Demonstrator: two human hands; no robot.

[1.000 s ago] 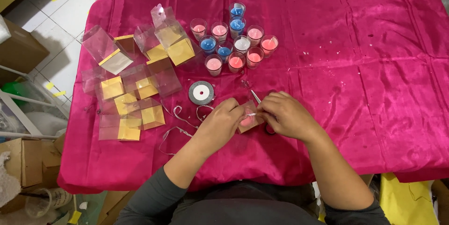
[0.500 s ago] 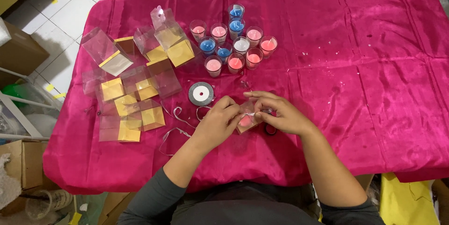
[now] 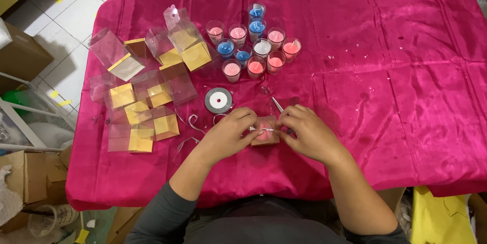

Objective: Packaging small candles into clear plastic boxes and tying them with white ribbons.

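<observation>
Two hands on one small clear box [image 3: 265, 131] with a pink candle inside, at the table's near edge. Left hand [image 3: 231, 133] and right hand [image 3: 304, 133] each pinch silver ribbon [image 3: 264, 129] ends over it. Risk: uneven pull tips the box or slips the knot.

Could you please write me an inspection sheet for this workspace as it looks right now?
Surface: table under a pink cloth, wrinkled, with small specks.
Job's things: small clear box with a pink candle inside, silver ribbon pulled across its top.
Clutter: ribbon spool; cluster of pink, blue and white candle cups; empty clear boxes with gold bases; scissors partly hidden behind the right hand.
Grippers: left hand and right hand pinch the ribbon at either side of the box.
Cables: nothing seen.
Surroundings: tiled floor; cardboard cartons at left.
</observation>
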